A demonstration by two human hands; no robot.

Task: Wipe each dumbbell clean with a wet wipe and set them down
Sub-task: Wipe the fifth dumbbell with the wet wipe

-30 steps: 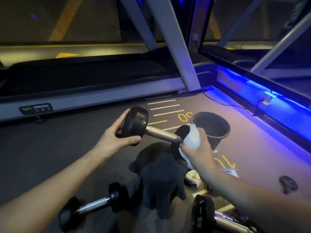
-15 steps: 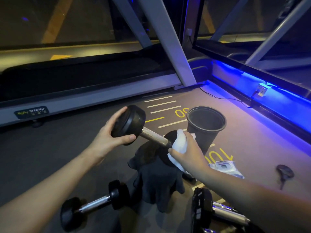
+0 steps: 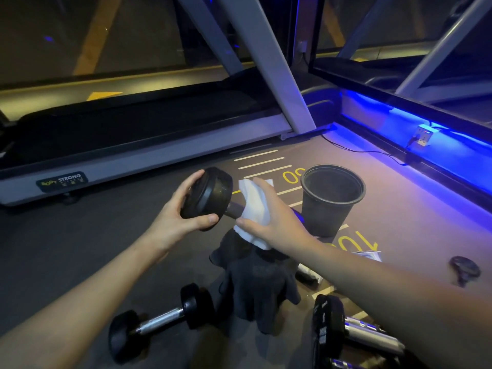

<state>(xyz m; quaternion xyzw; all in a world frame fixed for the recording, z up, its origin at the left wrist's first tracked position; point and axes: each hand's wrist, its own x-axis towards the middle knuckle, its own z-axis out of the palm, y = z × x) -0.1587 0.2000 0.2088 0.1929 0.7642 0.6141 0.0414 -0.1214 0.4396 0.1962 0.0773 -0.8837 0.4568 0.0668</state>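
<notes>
Dumbbell in hand point(image 3: 206, 199): held up off the floor, tilted — near head up and to the left, bar running down to the right, far head hidden behind the right hand and wipe.
Left hand point(image 3: 177, 218): fingers curled round the near rubber head, thumb under its lower edge; a firm hold that steadies the weight.
Right hand point(image 3: 271, 225): fingers wrapped over the wet wipe point(image 3: 254, 206), which is folded round the bar just beside the near head; thumb beneath.
Step in hand: judged to be wiping the bar of this one; whether its heads are already done cannot be told.
Small dumbbell point(image 3: 159, 324): lies on the floor, lower left, untouched by either hand — clean or not, cannot tell.
Larger dumbbell point(image 3: 328, 331): on the floor at lower right, partly cut off by the frame edge; state likewise unknown.
Dark cloth point(image 3: 255, 286): heaped on the floor below the hands.
Black bucket point(image 3: 332, 198): upright, just beyond the right hand.
Left to do: finish this bar, set it down; at least the held dumbbell is not yet set down.
</notes>
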